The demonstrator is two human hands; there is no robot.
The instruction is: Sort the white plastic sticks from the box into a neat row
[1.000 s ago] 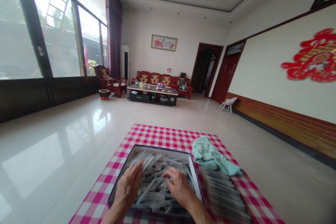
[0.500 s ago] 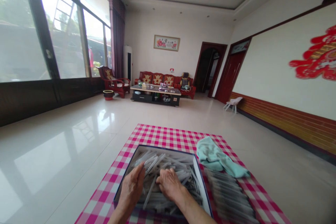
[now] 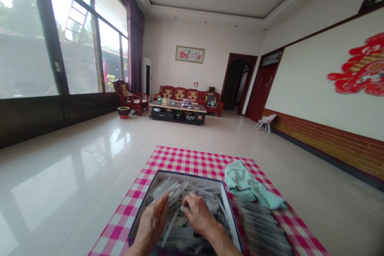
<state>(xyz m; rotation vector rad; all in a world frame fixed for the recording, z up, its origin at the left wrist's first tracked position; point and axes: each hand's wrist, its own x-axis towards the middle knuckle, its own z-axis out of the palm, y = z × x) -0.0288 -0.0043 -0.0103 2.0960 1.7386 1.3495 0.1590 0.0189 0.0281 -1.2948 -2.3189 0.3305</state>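
Note:
A shallow dark-edged box (image 3: 235, 218) stands in front of me, filled with a jumble of thin, translucent plastic sticks (image 3: 170, 224). My left hand (image 3: 153, 218), over the box's left part, is closed around a bunch of these sticks (image 3: 174, 188), whose ends fan out beyond the fingers. Over the middle of the box, my right hand (image 3: 196, 212) has its fingers curled in a pinch. A small whitish end shows at its fingertips, probably one of the sticks, though most of it is hidden.
Pink-and-white checked cloth (image 3: 120, 216) covers the table. Right of the box lies a row of similar sticks with dark parts (image 3: 264, 226), blurred. A mint-green towel (image 3: 249, 184) is crumpled beyond them. Across the tiled floor are a low table (image 3: 177, 114) and a red sofa (image 3: 180, 94).
The view has tilted up slightly, so everything sits a little lower. My right hand has lifted a little from the pile, and a whitish end now shows at its fingertips.

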